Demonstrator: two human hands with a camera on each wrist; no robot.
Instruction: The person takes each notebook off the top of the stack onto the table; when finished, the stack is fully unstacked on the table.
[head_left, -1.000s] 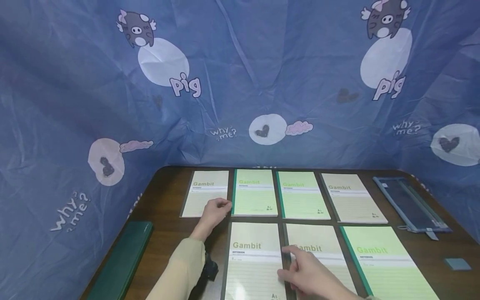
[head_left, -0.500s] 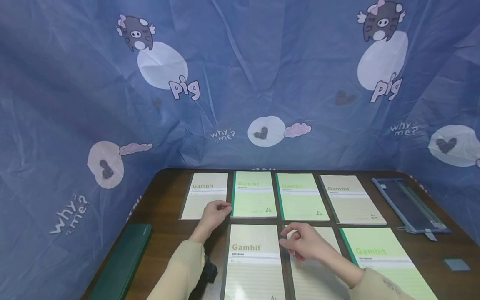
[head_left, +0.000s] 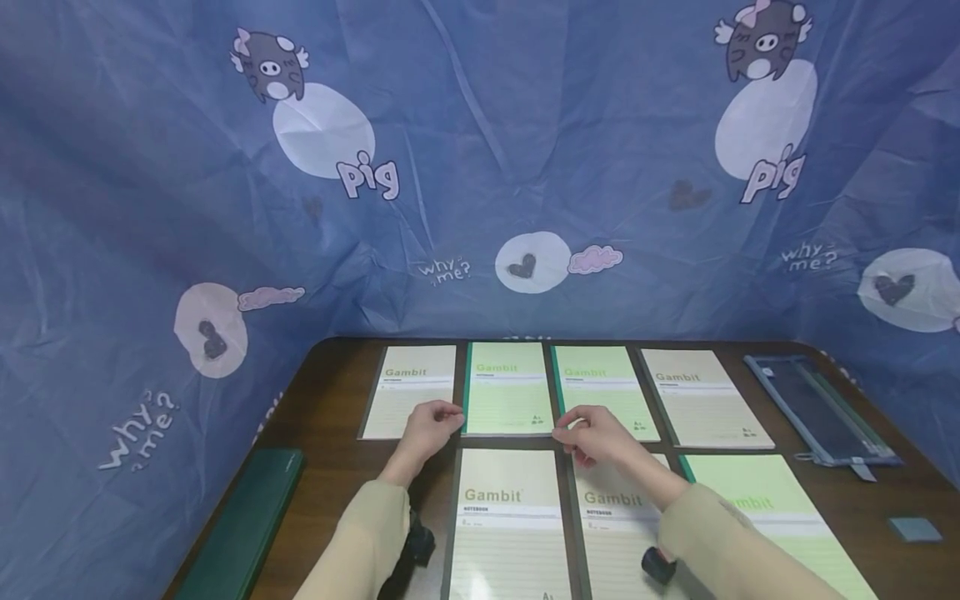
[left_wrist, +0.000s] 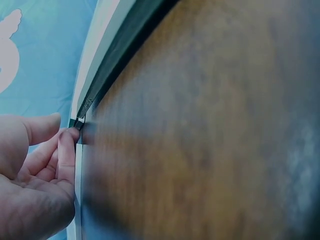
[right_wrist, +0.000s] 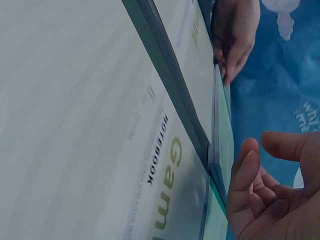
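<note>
A green Gambit notebook [head_left: 510, 387] lies second from left in the back row, between my two hands. My left hand [head_left: 429, 429] is at its lower left corner, overlapping the pale notebook [head_left: 408, 387] beside it. In the left wrist view, that hand's fingertips touch the notebook edge, the thumb held apart. At the lower right corner is my right hand [head_left: 600, 435], fingers loosely bent, hovering over the seam with another green notebook [head_left: 600, 387]. The right wrist view has its thumb and index finger [right_wrist: 245, 172] apart beside the notebook edges, gripping nothing.
Front row: two pale notebooks [head_left: 510, 533] [head_left: 615, 517] and a green one [head_left: 795, 533]. A pale notebook [head_left: 708, 408] ends the back row. Right lie a blue mesh zip pouch [head_left: 821, 408] and a small grey-blue block [head_left: 913, 529]; left, a dark green case [head_left: 243, 517]. Printed cloth [head_left: 450, 167] hangs behind.
My right hand has moved up and away from the front pale notebook to the lower right corner of the back green notebook. The left hand has stayed at its corner.
</note>
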